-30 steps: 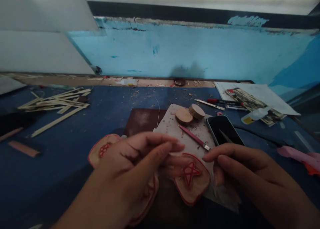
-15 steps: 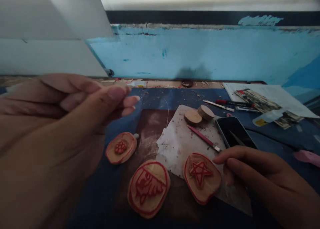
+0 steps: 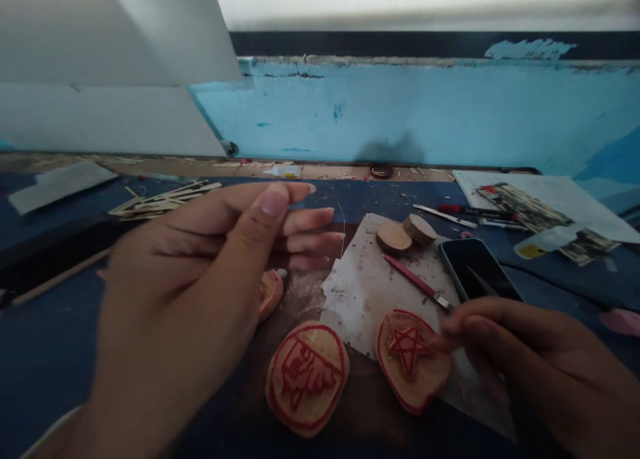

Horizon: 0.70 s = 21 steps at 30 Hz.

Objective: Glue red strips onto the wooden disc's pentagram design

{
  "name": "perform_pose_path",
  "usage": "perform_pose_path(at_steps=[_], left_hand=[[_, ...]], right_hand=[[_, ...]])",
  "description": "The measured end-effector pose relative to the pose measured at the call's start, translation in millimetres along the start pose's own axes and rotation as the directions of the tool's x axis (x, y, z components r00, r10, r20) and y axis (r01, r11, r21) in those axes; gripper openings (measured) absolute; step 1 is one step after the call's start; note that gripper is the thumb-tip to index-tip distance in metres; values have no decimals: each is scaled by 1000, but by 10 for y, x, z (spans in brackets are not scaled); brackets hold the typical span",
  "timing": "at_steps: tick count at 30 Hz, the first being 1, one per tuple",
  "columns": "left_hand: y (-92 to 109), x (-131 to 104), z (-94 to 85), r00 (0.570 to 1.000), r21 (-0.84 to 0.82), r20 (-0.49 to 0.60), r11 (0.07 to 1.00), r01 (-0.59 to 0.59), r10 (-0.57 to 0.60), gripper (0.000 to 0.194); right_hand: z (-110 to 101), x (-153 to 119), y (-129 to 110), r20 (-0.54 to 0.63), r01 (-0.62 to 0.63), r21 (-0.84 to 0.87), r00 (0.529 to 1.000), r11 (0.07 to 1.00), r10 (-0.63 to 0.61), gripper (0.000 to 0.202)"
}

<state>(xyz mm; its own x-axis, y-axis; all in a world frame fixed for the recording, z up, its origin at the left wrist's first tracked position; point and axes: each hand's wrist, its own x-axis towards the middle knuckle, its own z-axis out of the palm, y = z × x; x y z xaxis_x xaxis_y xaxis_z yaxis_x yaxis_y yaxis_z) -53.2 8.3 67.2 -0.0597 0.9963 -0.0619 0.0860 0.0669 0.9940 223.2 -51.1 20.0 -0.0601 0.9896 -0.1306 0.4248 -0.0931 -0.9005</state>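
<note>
My left hand (image 3: 215, 265) is raised at the left, thumb pressed to the index finger and the other fingers loosely extended; anything pinched there is too small to make out. At the lower right my right hand (image 3: 520, 352) grips a thin pointed metal tool (image 3: 481, 280), whose tip shows above the phone. Its fingertips are beside a wood slice with a red star (image 3: 407, 352). Left of that lies a slice with a red-lined drawing (image 3: 307, 379). A third slice (image 3: 269, 293) is partly hidden behind my left hand.
A pink-handled knife (image 3: 413, 277) and two plain wood slices (image 3: 394, 236) rest on white paper (image 3: 350, 299). Beside them is a phone (image 3: 475, 265). Farther right are a red-black marker (image 3: 480, 212) and a glue bottle (image 3: 545, 242). Wooden sticks (image 3: 165, 199) lie behind my left hand.
My left hand has moved right, its fingers more spread, and now covers part of the third slice. The view has shifted left, showing the sticks. My right hand still holds the pointed tool.
</note>
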Motion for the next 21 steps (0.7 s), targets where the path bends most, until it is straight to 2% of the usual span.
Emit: perform_pose_path(at_steps=[4,10,12,14,17,21], left_hand=[[21,-47,143,997,17,80,1000,16,-17,38],[-76,-154,278,987,82,162,996,-27,13,10],[-127,-198,305,971,70,240,997,-35,18,5],[-177,-250,341,953,1,304,1000,-1,1,11],[-227,-322,397,952,-76,301,994,84,-57,16],[-229,-331,389,945,-25,300,990,142,-128,3]], right_hand=[[27,29,-112,50,-49,78,998,996,46,34],[34,84,-189,47,-57,173,998,983,49,35],[28,67,-173,56,-61,190,997,980,51,32],[28,38,-152,67,-74,245,996,967,59,27],[36,6,-115,111,-115,340,990,933,82,20],[37,45,-46,84,-150,362,988,920,128,19]])
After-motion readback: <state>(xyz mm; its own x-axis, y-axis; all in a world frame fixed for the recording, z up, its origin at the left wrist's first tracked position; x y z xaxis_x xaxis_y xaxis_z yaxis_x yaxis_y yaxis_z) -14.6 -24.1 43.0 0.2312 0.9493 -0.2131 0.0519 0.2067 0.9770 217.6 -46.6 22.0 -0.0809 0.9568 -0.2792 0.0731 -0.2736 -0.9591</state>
